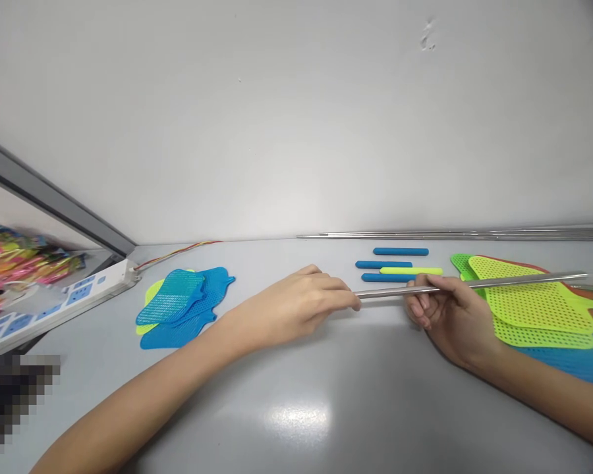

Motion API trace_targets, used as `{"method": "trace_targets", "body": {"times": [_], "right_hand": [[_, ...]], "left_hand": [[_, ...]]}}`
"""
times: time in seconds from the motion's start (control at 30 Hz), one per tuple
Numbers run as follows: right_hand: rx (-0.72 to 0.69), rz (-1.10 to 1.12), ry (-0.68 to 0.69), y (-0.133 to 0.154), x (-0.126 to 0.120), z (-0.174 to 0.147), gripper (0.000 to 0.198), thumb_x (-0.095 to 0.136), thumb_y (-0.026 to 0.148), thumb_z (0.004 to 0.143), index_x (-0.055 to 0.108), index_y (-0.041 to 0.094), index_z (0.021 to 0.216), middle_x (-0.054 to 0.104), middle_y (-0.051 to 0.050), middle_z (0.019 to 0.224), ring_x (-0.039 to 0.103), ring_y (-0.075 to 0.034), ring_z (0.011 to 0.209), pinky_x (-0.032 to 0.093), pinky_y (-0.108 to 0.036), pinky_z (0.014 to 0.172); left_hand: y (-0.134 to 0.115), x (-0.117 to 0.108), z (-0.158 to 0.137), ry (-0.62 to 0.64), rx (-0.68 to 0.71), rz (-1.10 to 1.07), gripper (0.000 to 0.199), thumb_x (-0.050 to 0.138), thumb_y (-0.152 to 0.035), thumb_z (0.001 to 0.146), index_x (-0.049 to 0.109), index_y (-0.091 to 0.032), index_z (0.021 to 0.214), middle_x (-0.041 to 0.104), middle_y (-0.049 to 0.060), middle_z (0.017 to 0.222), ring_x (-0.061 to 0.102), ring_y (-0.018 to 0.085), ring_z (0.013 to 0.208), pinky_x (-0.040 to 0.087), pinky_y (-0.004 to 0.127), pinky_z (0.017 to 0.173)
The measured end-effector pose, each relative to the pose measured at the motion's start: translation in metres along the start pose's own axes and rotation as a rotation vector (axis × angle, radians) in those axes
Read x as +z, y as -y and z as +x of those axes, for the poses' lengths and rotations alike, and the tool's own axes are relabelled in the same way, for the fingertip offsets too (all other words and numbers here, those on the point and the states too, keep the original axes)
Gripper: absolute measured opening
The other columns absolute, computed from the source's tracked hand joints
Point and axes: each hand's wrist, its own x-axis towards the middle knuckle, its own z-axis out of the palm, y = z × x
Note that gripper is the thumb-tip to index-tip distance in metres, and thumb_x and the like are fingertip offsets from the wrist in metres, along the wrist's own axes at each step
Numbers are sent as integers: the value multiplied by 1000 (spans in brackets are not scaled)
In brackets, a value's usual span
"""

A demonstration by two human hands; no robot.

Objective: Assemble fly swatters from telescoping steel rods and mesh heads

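Observation:
Between my two hands a thin metal rod (514,281) is held above the table, nearly level. My left hand (309,299) pinches its left end with the fingertips. Farther along, my right hand (449,313) has its palm turned up, with thumb and fingers closed on the rod. Just behind lie several blue handle grips (400,251) and a yellow-green handle grip (418,271). The rod's right part passes over a pile of perforated fly swatter heads, with a yellow-green head (534,296) on top and a blue head (563,362) beneath.
More blue swatter heads (178,296) lie left of my left forearm. A white power strip (84,293) with a cable runs along the left edge. Long metal rods (449,234) rest against the back wall. Colourful packaged items (20,263) sit beyond the grey frame post (54,194).

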Motion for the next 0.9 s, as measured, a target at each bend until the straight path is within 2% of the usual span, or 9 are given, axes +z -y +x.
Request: {"method": "trace_targets", "body": {"times": [0.2,0.4,0.6,0.7,0.8,0.9], "right_hand": [[-32,46,-72,0,0,1,28,41,23,72,53,16,48,39,1,43,42,-10,42,27,-22,36],[-72,38,-15,-2,-6,3,32,39,26,75,48,16,46,42,0,45,40,-8,40,29,-22,38],[-168,-109,-63,-3,1,-1,25,37,32,80,52,19,64,48,1,53,40,-8,40,29,-20,36],[-117,-193,-23,-4,4,-3,20,38,36,81,52,22,78,47,2,54,40,-7,40,30,-19,36],[-76,-242,29,-5,5,-4,20,38,37,82,52,22,83,46,3,53,40,-7,40,31,-18,36],[-69,-283,96,-5,6,-5,22,40,36,82,55,21,88,53,0,62,45,-8,44,33,-19,36]], "left_hand": [[-5,-1,-1,-74,-213,-64,22,29,-19,86,42,-24,104,56,0,84,51,13,71,36,23,61],[3,-3,-2,-121,-307,-59,21,29,-24,87,48,-23,96,57,0,84,52,13,72,37,23,62],[1,-1,-2,-116,-340,-123,21,32,-24,85,51,-23,93,57,-1,82,51,11,69,37,22,60],[-3,0,-2,-131,-342,-162,22,30,-23,86,52,-22,92,56,-1,79,50,11,67,36,22,59],[-5,2,-2,-139,-349,-194,21,30,-22,86,51,-22,89,56,-1,78,49,11,67,35,21,59],[-6,3,-3,-138,-366,-222,22,29,-23,86,50,-21,86,54,-1,74,48,10,63,35,21,56]]}}
